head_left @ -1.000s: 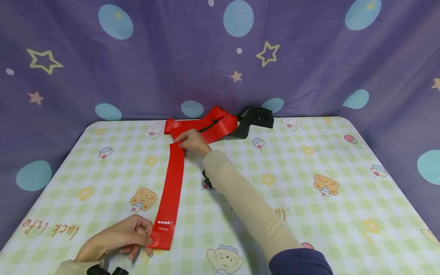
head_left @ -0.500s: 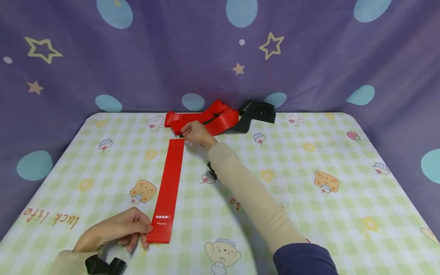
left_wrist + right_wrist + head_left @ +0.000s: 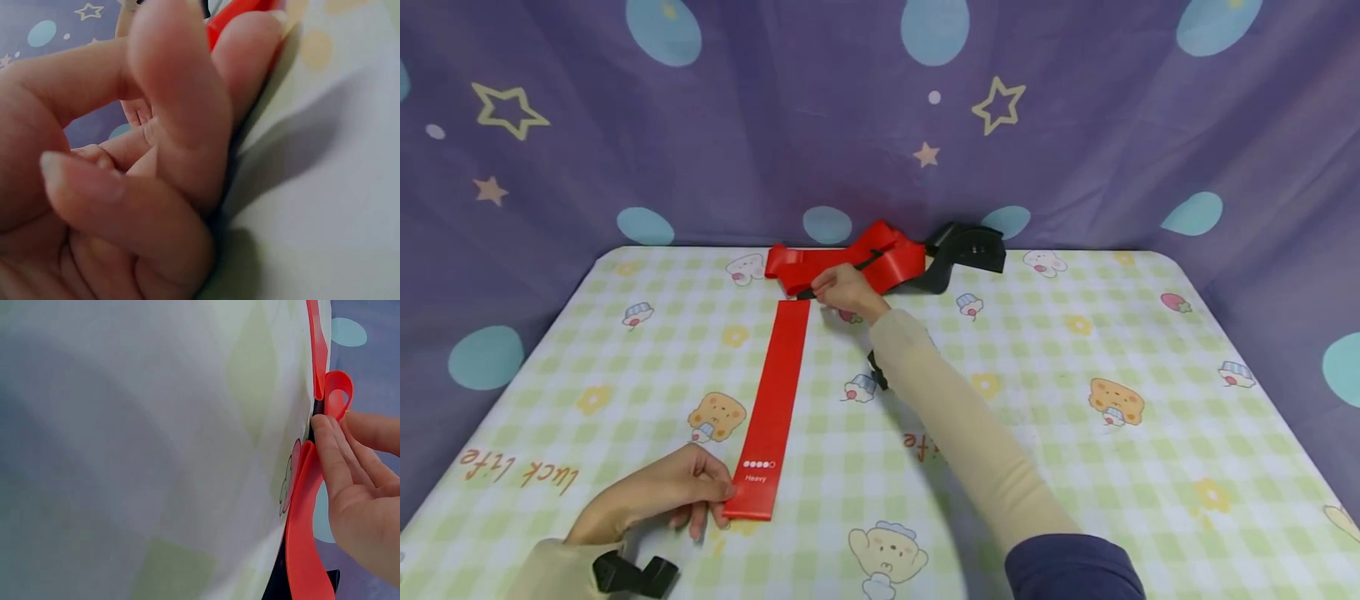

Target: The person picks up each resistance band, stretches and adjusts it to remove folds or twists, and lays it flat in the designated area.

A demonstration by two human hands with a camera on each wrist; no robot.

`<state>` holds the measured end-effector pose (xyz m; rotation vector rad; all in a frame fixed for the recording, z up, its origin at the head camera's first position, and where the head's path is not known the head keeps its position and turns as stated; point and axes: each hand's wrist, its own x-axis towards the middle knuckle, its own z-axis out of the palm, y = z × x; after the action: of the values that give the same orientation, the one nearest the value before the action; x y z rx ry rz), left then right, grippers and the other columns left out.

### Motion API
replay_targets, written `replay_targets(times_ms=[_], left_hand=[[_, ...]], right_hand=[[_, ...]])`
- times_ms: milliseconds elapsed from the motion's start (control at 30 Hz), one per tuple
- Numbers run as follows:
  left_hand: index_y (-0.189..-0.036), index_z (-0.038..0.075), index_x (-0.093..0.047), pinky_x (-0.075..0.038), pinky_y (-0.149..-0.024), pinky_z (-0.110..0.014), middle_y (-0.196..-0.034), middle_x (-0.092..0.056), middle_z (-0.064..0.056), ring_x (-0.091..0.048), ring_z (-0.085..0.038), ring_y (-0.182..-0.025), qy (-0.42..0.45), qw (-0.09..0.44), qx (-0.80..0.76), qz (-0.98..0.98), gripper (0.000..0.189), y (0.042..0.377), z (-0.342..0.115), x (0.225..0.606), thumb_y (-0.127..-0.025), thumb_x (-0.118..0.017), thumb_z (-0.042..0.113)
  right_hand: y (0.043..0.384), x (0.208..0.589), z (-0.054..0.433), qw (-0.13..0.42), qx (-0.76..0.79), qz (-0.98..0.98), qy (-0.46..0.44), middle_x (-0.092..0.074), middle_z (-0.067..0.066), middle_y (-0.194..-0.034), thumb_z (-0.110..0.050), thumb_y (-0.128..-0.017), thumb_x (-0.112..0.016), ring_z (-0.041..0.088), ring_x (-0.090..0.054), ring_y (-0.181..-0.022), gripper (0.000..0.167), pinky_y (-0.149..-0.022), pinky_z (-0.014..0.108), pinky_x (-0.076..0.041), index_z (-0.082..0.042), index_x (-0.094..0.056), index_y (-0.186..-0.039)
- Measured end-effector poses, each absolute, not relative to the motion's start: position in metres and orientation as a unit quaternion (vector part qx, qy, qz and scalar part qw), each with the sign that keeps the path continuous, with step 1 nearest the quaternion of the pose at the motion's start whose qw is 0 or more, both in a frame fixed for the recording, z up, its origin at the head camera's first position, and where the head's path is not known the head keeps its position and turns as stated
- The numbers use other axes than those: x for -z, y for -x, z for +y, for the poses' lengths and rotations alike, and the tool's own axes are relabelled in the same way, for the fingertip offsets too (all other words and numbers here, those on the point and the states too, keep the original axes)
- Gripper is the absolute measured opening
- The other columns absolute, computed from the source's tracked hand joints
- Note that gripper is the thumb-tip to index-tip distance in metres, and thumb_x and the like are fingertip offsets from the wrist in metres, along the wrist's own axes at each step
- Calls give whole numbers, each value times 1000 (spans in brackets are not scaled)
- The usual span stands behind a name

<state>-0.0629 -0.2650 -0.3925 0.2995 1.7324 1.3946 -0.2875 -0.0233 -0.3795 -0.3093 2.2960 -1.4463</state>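
Meanwhile, the left hand (image 3: 651, 500) is pinching the near end of a flat red band (image 3: 771, 408) lying stretched on the checked tablecloth (image 3: 1075, 417), while the right hand (image 3: 846, 290) is fingering the bunched red bands (image 3: 850, 260) beside a black band (image 3: 966, 250).

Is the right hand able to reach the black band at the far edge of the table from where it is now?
Probably yes. The right hand already lies at the red band pile, and the black band sits just beyond it, with only that pile between.
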Motion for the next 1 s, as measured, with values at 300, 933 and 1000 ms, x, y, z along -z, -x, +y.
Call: replay_targets(times_ms=[300, 933, 1000], left_hand=[[-81, -20, -54, -36, -38, -15, -60, -66, -3, -60, -6, -45, -116, 400, -514, 750, 37, 62, -262, 388, -93, -56, 14], [-66, 1, -49, -43, -41, -26, -50, -47, -1, -46, -11, -40, -86, 244, -434, 863, 32, 81, -229, 371, -91, -60, 18], [-67, 0, -51, -44, -42, -26, -50, -48, -2, -47, -12, -41, -85, 226, -426, 872, 31, 85, -223, 369, -91, -60, 17]], right_hand=[[285, 369, -15, 190, 519, 825, 114, -66, 20, -114, 2, -87, -58, 29, -64, -103, 25, -85, 31, -55, 6, -63, -112], [287, 363, 12, 91, 350, 918, 165, -66, 13, -102, 6, -80, -57, 22, -59, -89, 26, -76, 28, -54, 2, -66, -104], [287, 363, 15, 84, 328, 925, 171, -67, 13, -103, 6, -80, -57, 23, -59, -91, 26, -79, 30, -54, 1, -66, -104]])
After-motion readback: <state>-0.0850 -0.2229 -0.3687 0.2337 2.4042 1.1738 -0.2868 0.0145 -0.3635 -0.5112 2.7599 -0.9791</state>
